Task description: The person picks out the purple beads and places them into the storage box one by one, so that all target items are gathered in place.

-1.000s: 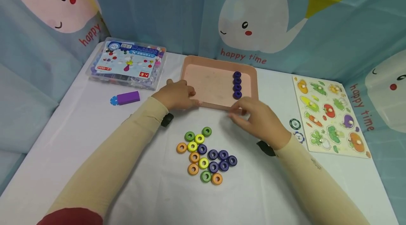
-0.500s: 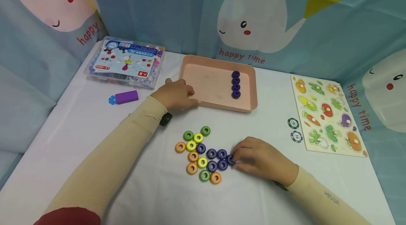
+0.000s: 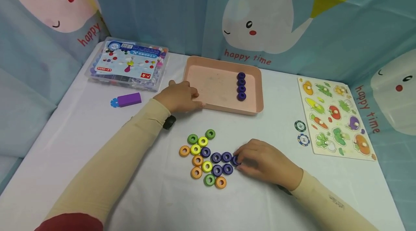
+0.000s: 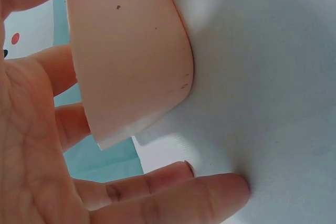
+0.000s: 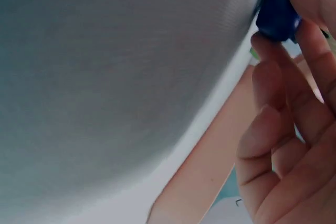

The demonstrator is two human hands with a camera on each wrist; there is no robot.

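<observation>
Right hand [image 3: 268,164]: thumb and fingertips pinch a small dark blue-violet ring-shaped bead [image 5: 275,19] at the right end of a loose cluster. The bead is at table level or close to it; cannot tell whether it is lifted, or whether it touches its neighbour.

Left hand [image 3: 179,97]: grips the near left corner of a shallow rectangular salmon-pink tray [image 3: 224,64]. Left wrist view: thumb on one side of the wall, two fingers passing behind the rim, the other two extended past the corner.

Tray contents: four dark blue-violet rings [image 3: 241,85] in a front-to-back row near the right wall, adjacent rings touching or nearly so.

Cluster on the white tablecloth [image 3: 162,198], in front of the tray: five further dark blue-violet rings [image 3: 217,174], four orange rings [image 3: 196,176], three yellow rings [image 3: 207,170], three green rings [image 3: 209,184]. All lie flat, holes up.

Surroundings: clear plastic case with a printed sheet [image 3: 128,61], left of the tray; purple oblong block [image 3: 129,99] with a blue flower-shaped piece [image 3: 114,102] at its end, nearer the person. Far right, a pale board with vegetable pictures [image 3: 336,119]; beside its left edge, a green-and-white round chip [image 3: 300,126] and a blue-and-white round chip [image 3: 303,140]
</observation>
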